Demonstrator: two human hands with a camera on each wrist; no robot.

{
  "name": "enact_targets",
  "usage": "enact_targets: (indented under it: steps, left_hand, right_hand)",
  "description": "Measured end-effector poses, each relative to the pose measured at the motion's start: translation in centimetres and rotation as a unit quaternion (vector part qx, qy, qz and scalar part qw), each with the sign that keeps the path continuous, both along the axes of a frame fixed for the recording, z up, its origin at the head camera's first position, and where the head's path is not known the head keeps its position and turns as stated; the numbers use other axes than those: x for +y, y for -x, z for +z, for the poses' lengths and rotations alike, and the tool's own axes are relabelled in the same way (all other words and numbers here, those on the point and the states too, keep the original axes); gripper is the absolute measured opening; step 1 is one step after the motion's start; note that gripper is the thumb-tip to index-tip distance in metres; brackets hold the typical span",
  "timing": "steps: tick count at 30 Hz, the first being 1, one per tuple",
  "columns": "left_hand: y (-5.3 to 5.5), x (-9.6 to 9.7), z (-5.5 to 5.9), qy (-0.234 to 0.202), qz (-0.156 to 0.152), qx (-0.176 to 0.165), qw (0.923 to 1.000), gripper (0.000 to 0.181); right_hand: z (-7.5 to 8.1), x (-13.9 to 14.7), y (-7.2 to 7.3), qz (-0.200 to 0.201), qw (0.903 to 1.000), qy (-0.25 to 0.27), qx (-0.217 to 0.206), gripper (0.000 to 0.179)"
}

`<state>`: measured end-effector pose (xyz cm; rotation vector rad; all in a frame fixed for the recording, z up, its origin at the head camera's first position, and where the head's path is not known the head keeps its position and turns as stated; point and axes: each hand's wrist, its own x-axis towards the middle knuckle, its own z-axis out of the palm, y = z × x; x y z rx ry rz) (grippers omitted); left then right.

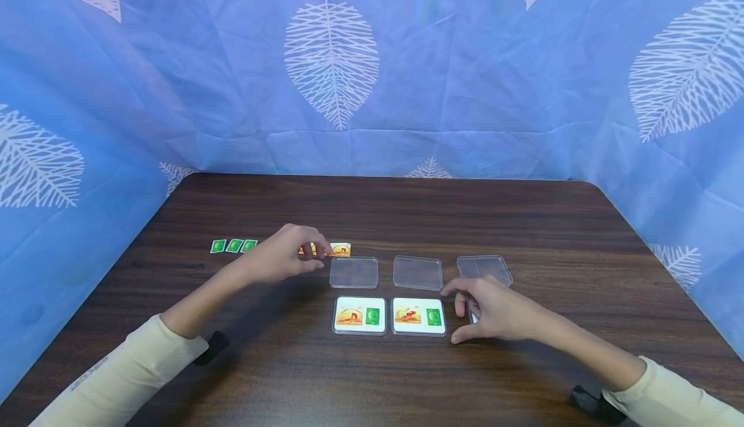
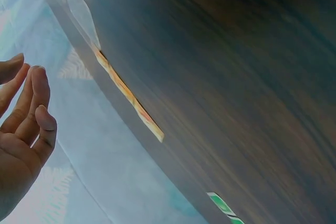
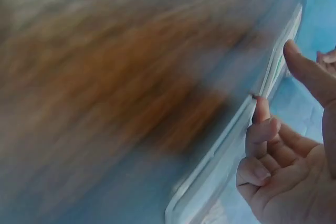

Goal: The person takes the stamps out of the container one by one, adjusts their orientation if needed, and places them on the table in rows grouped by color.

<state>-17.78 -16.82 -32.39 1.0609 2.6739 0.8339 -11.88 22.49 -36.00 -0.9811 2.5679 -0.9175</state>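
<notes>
My left hand (image 1: pixel 287 254) hovers over a row of orange picture stamps (image 1: pixel 340 250), hiding part of the row. In the left wrist view its fingers (image 2: pixel 39 85) are loosely bent, and nothing shows between them. My right hand (image 1: pixel 494 307) is over another case (image 1: pixel 473 316), mostly hidden beneath it. Its thumb and index finger are spread beside the right edge of a clear case (image 1: pixel 418 332). That case and the clear case to its left (image 1: pixel 359 332) each hold a white card with one orange and one green stamp.
Three clear plastic lids lie behind the cases: a left lid (image 1: pixel 354 273), a middle lid (image 1: pixel 417 274) and a right lid (image 1: pixel 482 264). Several green stamps (image 1: pixel 234 245) lie at the left. The dark wooden table (image 1: pixel 325 375) meets a blue leaf-patterned cloth (image 1: pixel 465 91).
</notes>
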Motion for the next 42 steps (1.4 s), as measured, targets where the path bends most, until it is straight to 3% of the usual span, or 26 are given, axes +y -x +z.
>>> enact_targets:
  steps: [10, 16, 24, 34, 42]
  left_hand:
    - [0.2, 2.2, 0.6, -0.007, -0.057, 0.004, 0.9983, 0.019]
    - [0.1, 3.1, 0.8, -0.005, -0.075, 0.001, 0.9972, 0.019]
    - [0.2, 4.6, 0.4, -0.005, -0.102, 0.0, 0.9948, 0.017]
    - [0.3, 6.4, -0.5, 0.001, -0.13, -0.018, 0.9913, 0.016]
    - [0.1, 7.9, -0.9, 0.007, -0.152, -0.032, 0.9878, 0.017]
  right_hand:
    - [-0.2, -1.4, 0.2, -0.019, 0.9998, -0.011, -0.003, 0.06]
    - [-0.3, -1.7, 0.5, -0.02, 0.9994, -0.027, 0.004, 0.06]
    - [-0.6, -1.9, 0.9, -0.013, 0.9996, -0.026, 0.006, 0.052]
    - [-0.5, -2.3, 0.8, -0.014, 0.9996, -0.01, -0.024, 0.049]
    - [-0.5, -2.4, 0.8, -0.015, 0.9997, -0.015, -0.01, 0.049]
